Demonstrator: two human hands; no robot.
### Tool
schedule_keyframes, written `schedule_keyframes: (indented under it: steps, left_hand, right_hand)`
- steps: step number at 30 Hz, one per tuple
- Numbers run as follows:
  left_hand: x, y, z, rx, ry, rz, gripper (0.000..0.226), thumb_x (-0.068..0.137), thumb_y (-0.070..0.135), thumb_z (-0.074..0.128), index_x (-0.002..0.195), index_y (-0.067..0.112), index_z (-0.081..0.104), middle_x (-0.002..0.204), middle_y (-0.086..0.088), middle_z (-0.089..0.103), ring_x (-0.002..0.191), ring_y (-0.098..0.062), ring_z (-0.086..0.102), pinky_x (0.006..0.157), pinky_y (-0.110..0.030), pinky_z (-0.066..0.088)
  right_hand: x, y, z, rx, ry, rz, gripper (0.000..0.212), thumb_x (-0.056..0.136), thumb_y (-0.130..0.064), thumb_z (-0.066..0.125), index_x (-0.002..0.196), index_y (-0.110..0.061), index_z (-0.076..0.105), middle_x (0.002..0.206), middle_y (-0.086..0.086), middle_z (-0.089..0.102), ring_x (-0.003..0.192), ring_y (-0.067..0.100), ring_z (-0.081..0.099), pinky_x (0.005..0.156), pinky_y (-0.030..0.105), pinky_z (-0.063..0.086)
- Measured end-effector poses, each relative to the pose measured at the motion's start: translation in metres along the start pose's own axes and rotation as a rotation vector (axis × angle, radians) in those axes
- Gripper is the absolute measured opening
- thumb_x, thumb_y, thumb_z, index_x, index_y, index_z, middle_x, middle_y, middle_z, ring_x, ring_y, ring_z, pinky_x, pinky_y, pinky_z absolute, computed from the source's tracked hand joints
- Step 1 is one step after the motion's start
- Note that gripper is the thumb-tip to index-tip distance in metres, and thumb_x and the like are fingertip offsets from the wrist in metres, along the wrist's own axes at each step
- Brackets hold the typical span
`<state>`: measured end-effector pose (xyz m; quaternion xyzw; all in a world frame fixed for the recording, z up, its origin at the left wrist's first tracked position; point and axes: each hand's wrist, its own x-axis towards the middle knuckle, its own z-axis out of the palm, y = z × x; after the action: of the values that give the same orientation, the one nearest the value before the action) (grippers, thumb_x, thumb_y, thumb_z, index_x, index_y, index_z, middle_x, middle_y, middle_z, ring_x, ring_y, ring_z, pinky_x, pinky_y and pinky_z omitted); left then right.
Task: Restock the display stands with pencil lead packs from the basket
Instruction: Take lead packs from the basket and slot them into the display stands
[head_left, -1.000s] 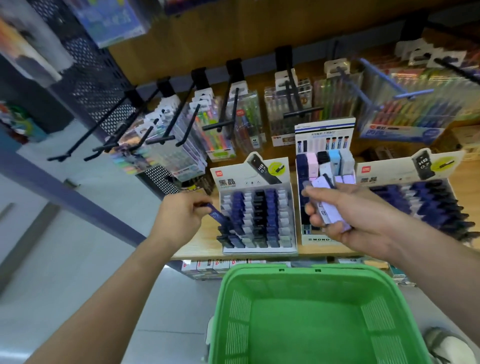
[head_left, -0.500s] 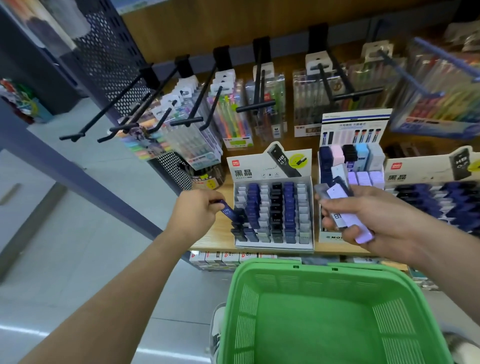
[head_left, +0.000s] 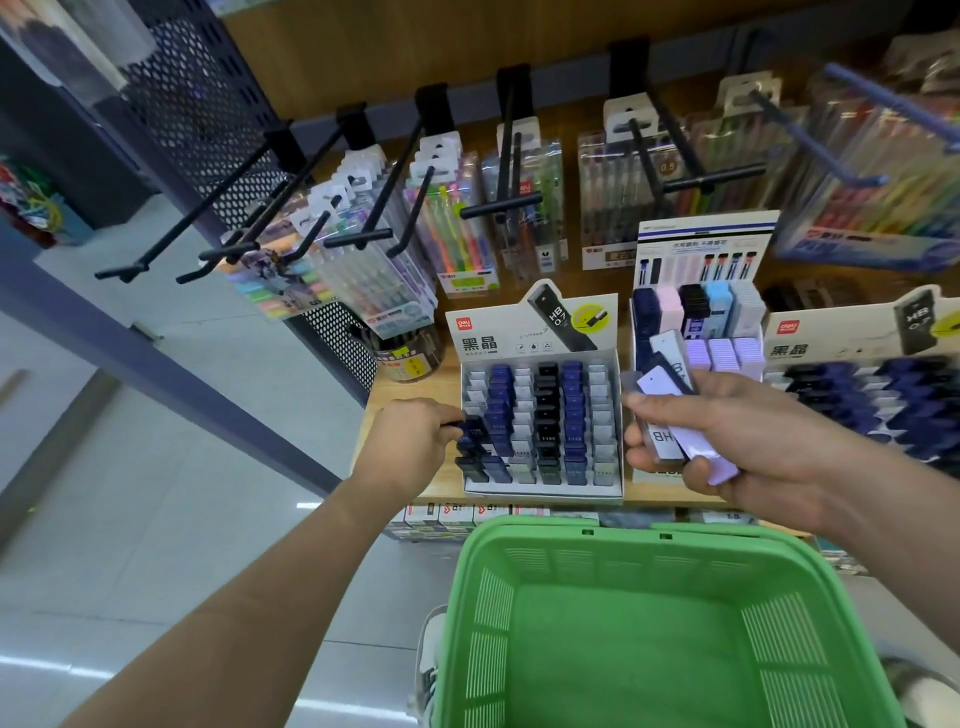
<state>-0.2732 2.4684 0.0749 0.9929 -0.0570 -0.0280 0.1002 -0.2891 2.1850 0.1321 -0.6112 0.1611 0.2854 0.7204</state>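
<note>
One dark blue pack (head_left: 471, 432), pinched in the left hand's (head_left: 415, 441) fingers (head_left: 448, 418), now sits lower in the display stand's (head_left: 540, 486) nine-o'clock column, nearly seated. Several more packs (head_left: 670, 410) wait clasped in the right hand (head_left: 737, 436) at three o'clock.

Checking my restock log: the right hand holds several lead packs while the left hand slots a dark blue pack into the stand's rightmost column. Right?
Not quite. In the head view the left hand pinches the dark blue pack at the leftmost column of the stand, not the rightmost. The right hand does hold several lead packs.
</note>
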Motion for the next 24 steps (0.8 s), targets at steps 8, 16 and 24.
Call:
schedule_keyframes:
  steps: [8,16,24]
  left_hand:
    - [0.003,0.006,-0.007,-0.145,0.06,-0.013,0.018,0.09,0.015,0.063,0.104,0.018,0.075,0.104,0.002,0.073,0.097,-0.019,0.062,0.079,-0.019,0.04]
    - [0.003,0.014,0.008,-0.047,-0.026,0.075,0.024,0.092,0.025,0.062,0.112,0.018,0.071,0.11,-0.003,0.071,0.104,-0.023,0.059,0.087,-0.026,0.041]
    - [0.008,0.017,0.009,0.016,-0.105,0.097,0.023,0.097,0.016,0.053,0.116,0.016,0.067,0.105,-0.003,0.071,0.1,-0.021,0.061,0.082,-0.023,0.044]
  right_hand:
    - [0.002,0.003,-0.003,-0.037,-0.022,-0.024,0.026,0.09,-0.015,0.068,0.114,-0.007,0.065,0.074,0.006,0.07,0.065,0.019,0.071,0.031,0.015,0.03]
    - [0.003,0.004,-0.004,-0.076,-0.054,-0.048,0.025,0.09,-0.015,0.068,0.112,-0.005,0.063,0.073,0.008,0.069,0.062,0.017,0.068,0.033,0.016,0.031]
    - [0.006,0.005,-0.006,-0.021,-0.108,-0.016,0.022,0.089,-0.001,0.065,0.087,-0.019,0.078,0.08,0.001,0.071,0.063,0.018,0.068,0.033,0.018,0.036]
